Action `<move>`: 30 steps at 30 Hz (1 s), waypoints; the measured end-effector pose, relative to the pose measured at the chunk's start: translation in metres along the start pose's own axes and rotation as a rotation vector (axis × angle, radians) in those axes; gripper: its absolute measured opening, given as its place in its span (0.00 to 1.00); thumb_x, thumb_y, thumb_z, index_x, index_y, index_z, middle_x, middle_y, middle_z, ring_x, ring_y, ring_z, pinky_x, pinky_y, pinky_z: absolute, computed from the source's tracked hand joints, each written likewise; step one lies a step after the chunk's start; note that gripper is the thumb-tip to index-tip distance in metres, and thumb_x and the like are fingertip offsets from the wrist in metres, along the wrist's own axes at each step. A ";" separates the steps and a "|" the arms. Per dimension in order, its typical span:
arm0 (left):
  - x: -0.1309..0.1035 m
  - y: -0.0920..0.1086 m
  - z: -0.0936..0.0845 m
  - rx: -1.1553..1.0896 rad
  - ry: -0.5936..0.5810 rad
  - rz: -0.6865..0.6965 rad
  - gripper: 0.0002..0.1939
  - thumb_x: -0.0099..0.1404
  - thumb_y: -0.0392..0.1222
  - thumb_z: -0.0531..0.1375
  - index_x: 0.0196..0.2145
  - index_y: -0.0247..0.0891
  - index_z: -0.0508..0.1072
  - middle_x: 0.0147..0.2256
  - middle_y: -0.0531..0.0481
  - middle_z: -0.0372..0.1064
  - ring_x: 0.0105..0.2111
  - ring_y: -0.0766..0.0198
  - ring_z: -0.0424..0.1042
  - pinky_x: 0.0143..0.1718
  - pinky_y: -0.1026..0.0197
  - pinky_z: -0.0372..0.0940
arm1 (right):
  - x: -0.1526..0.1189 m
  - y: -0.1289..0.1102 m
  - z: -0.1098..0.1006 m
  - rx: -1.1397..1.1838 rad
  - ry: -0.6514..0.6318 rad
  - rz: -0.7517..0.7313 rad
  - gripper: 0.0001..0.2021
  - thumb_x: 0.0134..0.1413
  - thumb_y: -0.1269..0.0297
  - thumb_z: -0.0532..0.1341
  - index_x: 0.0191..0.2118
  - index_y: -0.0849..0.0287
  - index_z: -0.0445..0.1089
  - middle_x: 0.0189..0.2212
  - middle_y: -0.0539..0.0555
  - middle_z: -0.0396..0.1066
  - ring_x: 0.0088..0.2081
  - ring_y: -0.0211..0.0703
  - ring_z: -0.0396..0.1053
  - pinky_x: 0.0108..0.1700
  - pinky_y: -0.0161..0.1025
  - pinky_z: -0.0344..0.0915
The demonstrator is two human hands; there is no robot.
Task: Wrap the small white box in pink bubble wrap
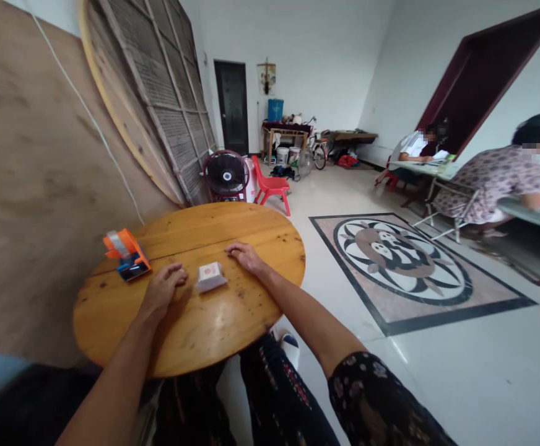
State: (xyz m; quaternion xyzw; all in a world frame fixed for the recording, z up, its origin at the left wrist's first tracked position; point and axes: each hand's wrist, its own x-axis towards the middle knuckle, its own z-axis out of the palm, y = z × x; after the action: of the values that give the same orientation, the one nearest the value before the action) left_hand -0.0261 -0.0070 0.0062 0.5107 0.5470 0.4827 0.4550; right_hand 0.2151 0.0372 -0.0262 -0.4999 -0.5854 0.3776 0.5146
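Note:
A small white box [210,271] with a reddish print on top sits on the round wooden table [191,334], in what looks like translucent plastic wrapping. To its left rests my left hand [164,286], fingers loosely bent and holding nothing. My right hand [246,255] lies on the tabletop to the right of the box and a little farther back, its fingers extended toward the left. Neither hand touches the box. Beyond my left hand, near the table's left edge, stands an orange and blue tape dispenser [126,254].
Large boards and a slatted panel [158,80] lean along the left wall. A fan [226,176] and a red chair [272,186] stand behind the table. At the right, two people sit at other tables; one wears a patterned top [488,176]. A panda floor mosaic [400,254] lies between.

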 end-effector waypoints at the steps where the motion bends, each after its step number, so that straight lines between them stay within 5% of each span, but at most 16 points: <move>1: -0.004 0.000 0.000 -0.011 0.019 0.006 0.22 0.51 0.46 0.63 0.43 0.32 0.70 0.30 0.51 0.72 0.31 0.64 0.72 0.41 0.59 0.67 | -0.002 0.002 0.000 -0.004 -0.001 -0.009 0.12 0.50 0.76 0.54 0.35 0.60 0.75 0.32 0.50 0.75 0.37 0.38 0.72 0.48 0.38 0.67; 7: -0.029 -0.007 -0.005 -0.146 0.066 -0.018 0.25 0.57 0.41 0.61 0.53 0.36 0.64 0.40 0.49 0.71 0.37 0.64 0.74 0.54 0.53 0.65 | -0.007 0.011 0.000 -0.028 0.015 -0.041 0.13 0.51 0.77 0.55 0.35 0.59 0.75 0.32 0.51 0.75 0.38 0.39 0.73 0.50 0.40 0.67; 15: -0.054 -0.025 -0.007 0.029 0.052 0.071 0.34 0.53 0.45 0.62 0.57 0.36 0.61 0.51 0.41 0.68 0.55 0.48 0.67 0.62 0.44 0.57 | -0.003 0.018 0.001 -0.055 0.028 -0.076 0.13 0.51 0.77 0.55 0.35 0.59 0.75 0.33 0.50 0.76 0.38 0.38 0.72 0.49 0.38 0.68; 19: -0.059 -0.028 -0.002 0.144 0.079 0.124 0.31 0.55 0.44 0.60 0.56 0.32 0.63 0.54 0.35 0.66 0.55 0.46 0.68 0.60 0.45 0.60 | -0.003 0.020 0.003 -0.069 0.038 -0.071 0.13 0.51 0.77 0.55 0.34 0.58 0.75 0.32 0.50 0.76 0.38 0.39 0.73 0.48 0.38 0.68; 30: -0.062 -0.017 -0.009 0.211 0.104 0.100 0.21 0.56 0.46 0.59 0.46 0.34 0.71 0.49 0.40 0.73 0.51 0.52 0.71 0.60 0.52 0.60 | -0.025 0.009 0.002 -0.134 0.082 -0.090 0.12 0.54 0.73 0.55 0.38 0.58 0.75 0.37 0.53 0.76 0.42 0.41 0.72 0.51 0.40 0.66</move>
State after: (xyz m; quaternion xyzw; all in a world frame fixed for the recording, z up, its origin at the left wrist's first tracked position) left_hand -0.0336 -0.0699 -0.0097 0.5564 0.5916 0.4704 0.3452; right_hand 0.2143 0.0146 -0.0406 -0.5214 -0.6097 0.2934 0.5200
